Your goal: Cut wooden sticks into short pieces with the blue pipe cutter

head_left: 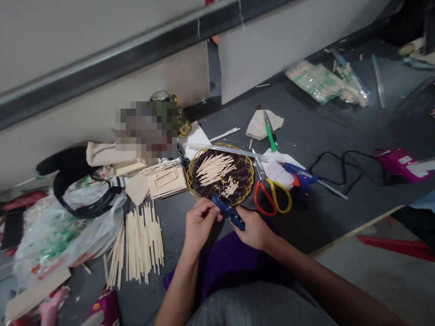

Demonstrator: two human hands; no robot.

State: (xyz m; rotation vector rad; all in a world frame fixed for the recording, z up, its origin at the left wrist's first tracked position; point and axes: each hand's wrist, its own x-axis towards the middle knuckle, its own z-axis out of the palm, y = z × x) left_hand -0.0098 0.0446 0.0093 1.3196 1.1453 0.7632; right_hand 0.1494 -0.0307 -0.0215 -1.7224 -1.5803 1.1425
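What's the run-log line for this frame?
right hand: grips blue cutter | left hand: at cutter tip, pinching | basket: cut sticks | sticks left

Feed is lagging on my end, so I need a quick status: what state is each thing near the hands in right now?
Left hand: fingers pinched at the cutter's tip.
Right hand: gripping the blue-handled cutter.
Woven basket: holds cut sticks and small bits.
Long sticks: lying loose in a pile on the floor.
Scissors: lying shut, untouched.
Glue gun: lying down, cord attached.
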